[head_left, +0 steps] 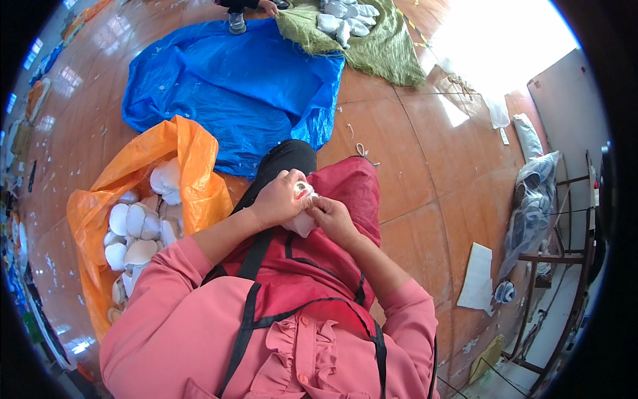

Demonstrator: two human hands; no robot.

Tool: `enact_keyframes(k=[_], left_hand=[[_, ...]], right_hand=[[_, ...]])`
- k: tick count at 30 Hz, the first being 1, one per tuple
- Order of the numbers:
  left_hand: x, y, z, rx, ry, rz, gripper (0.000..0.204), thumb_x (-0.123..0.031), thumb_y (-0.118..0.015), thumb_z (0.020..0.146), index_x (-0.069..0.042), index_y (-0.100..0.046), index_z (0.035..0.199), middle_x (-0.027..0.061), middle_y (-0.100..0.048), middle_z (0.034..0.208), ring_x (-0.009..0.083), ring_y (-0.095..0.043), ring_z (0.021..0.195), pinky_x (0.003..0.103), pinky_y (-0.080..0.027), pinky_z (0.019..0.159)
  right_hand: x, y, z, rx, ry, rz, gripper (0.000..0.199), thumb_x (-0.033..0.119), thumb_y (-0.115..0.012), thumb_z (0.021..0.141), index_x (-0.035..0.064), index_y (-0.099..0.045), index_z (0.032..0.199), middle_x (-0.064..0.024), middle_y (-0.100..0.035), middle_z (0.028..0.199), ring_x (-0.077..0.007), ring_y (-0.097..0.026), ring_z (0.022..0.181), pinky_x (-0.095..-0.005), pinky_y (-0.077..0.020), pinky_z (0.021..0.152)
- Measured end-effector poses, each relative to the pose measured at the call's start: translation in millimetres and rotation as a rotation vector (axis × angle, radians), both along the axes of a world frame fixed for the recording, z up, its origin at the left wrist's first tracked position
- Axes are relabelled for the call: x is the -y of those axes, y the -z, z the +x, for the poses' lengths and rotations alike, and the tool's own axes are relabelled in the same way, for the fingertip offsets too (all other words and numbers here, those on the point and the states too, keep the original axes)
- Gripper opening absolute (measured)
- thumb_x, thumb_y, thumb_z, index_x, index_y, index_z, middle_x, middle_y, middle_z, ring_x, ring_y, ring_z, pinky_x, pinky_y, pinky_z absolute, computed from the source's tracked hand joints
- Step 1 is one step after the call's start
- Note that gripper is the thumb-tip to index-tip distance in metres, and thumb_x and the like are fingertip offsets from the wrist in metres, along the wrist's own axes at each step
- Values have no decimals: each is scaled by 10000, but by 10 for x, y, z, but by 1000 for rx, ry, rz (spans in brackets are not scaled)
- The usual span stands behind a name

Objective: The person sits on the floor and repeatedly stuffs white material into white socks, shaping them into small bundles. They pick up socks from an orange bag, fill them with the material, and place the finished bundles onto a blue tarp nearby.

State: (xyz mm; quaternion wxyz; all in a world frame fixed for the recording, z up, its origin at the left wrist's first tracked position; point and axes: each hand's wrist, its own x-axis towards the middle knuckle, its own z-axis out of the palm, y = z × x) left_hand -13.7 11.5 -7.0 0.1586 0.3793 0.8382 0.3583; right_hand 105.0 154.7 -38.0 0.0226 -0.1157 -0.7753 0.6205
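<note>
Both hands, left hand [278, 199] and right hand [332, 218], pinch a white, perhaps red-tagged piece [302, 207].

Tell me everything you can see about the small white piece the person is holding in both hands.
The small white piece looks like a soft, rounded pad of foam or fabric, with a bit of red at its top end. It is held up over the person's lap, above a dark red apron. The left hand wraps its upper part from the left, and the right hand pinches it from the right. The fingers hide much of it, so its full shape cannot be told. It resembles the white cup-shaped pieces in the orange bag.
</note>
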Motion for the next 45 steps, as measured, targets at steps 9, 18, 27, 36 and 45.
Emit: enact_keyframes(k=[9, 18, 27, 36, 45], left_hand=[[98, -98, -95, 599, 46, 340, 331, -224, -710, 905, -37, -588, 1150, 87, -666, 1027, 166, -647, 919, 292, -517, 828], [272, -190, -28, 1388, 2, 580, 382, -232, -789, 835, -65, -594, 1118, 28, -655, 988, 122, -644, 900, 281, -532, 825], [215, -369, -38, 963, 182, 310, 420, -190, -773, 846, -45, -553, 1172, 39, -607, 1060, 102, -588, 979, 262, -499, 853], [131, -436, 24, 276, 276, 255, 374, -178, -727, 865, -26, -588, 1177, 102, -608, 1095, 207, -609, 1009, 310, -480, 894], [183, -243, -7, 1203, 227, 637, 357, -213, -512, 1027, -67, -516, 1353, 43, -576, 1264, 151, -564, 1164, 303, -455, 997]], right_hand=[[-116, -316, 219, 13, -91, -182, 272, 254, -608, 987, 16, -641, 860, 57, -535, 766, -44, -478, 681, -232, -390, 589], [80, -600, 487, -16, -24, -449, 263, 262, -608, 987, 47, -640, 841, 78, -508, 744, -21, -430, 671, -207, -328, 576], [107, -243, 555, -50, 79, -30, 157, 100, -699, 881, 51, -632, 1014, -78, -606, 872, -174, -604, 890, -265, -471, 858], [188, -278, 461, -153, 141, 6, 354, 110, -673, 887, 65, -547, 1215, -111, -579, 1159, -200, -574, 1062, -317, -472, 916], [-10, -143, 351, -306, 115, -598, 514, 185, -682, 931, 59, -435, 1364, -48, -532, 1279, -140, -545, 1146, -296, -471, 958]])
